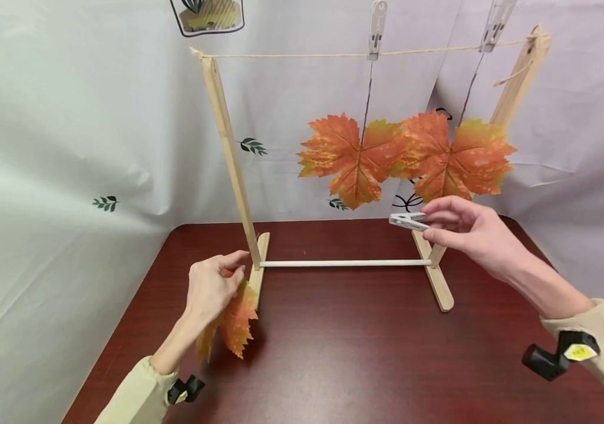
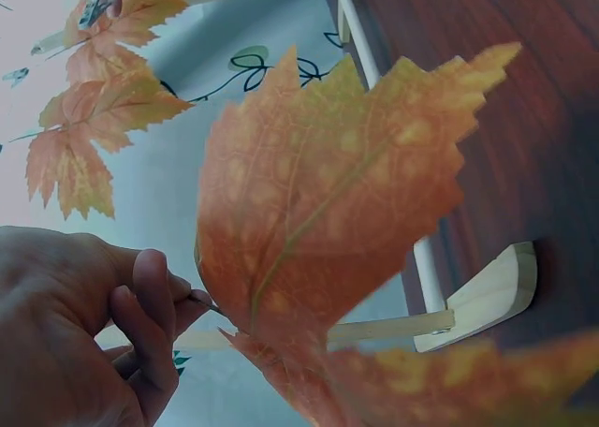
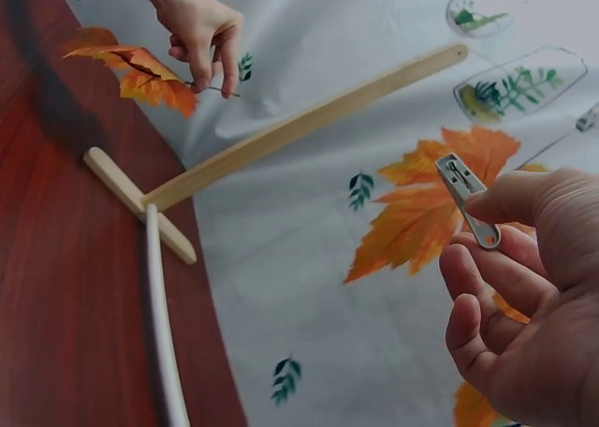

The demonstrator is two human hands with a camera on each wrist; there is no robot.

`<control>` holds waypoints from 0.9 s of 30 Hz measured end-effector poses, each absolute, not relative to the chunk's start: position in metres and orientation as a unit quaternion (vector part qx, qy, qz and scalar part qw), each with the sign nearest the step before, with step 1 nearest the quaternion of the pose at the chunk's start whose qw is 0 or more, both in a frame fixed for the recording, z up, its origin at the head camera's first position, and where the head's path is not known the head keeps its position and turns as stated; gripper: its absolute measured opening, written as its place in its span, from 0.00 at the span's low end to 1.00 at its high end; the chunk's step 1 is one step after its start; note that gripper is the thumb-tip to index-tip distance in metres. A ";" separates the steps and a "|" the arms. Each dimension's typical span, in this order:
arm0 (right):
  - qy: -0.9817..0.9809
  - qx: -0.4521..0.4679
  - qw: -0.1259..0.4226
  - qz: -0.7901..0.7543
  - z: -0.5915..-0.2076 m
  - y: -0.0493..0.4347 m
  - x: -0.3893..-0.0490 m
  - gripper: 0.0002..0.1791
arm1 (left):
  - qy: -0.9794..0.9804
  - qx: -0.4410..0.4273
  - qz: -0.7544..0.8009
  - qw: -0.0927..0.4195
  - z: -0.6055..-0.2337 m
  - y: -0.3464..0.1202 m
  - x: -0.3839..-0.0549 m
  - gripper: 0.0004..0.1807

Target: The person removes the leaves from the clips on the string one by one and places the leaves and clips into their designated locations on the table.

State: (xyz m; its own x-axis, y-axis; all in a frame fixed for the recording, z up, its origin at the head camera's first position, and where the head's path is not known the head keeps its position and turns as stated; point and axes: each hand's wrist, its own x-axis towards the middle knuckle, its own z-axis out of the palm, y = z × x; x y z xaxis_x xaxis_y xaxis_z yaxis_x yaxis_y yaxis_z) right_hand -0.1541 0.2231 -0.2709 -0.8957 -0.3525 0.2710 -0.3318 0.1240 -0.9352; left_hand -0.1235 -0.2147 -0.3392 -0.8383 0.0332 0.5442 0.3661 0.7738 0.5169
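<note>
My left hand point(image 1: 214, 285) pinches the thin stem of an orange autumn leaf point(image 1: 238, 321) beside the foot of the left post. In the left wrist view that leaf point(image 2: 318, 184) spreads out past the fingertips, its lobes folded. My right hand point(image 1: 466, 232) holds a grey-white clothespin point(image 1: 408, 221) between thumb and fingers, in front of the hanging leaves. The clothespin point(image 3: 470, 202) shows side-on in the right wrist view. Two more orange leaves, one in the middle point(image 1: 357, 156) and one to the right point(image 1: 452, 156), hang by their stems from clothespins on the string point(image 1: 291, 56).
A wooden frame, with a left post point(image 1: 231, 159), a right post point(image 1: 516, 88) and a white lower bar point(image 1: 344, 263), stands on the dark red table point(image 1: 333, 347). Pale printed cloth point(image 1: 137, 118) surrounds the back and sides. Clothespins point(image 1: 378, 29) grip the string.
</note>
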 end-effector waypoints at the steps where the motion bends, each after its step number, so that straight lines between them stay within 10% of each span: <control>1: 0.748 -0.226 0.010 -0.624 -0.275 0.224 -0.153 0.18 | -0.906 -0.109 -0.315 0.261 -0.341 -0.214 -0.123 0.16; 27: 0.725 -0.163 0.013 -0.669 -0.351 0.262 -0.133 0.19 | -0.924 -0.107 -0.265 0.254 -0.373 -0.218 -0.119 0.14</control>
State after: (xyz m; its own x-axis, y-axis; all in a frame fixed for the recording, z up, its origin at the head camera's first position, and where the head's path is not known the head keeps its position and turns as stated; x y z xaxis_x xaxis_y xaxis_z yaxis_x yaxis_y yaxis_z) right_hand -0.1329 0.2615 -0.3510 -0.9464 -0.2534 0.2003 -0.2197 0.0502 -0.9743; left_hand -0.1194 -0.2181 -0.3728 -0.8483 0.0631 0.5257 0.3324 0.8362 0.4361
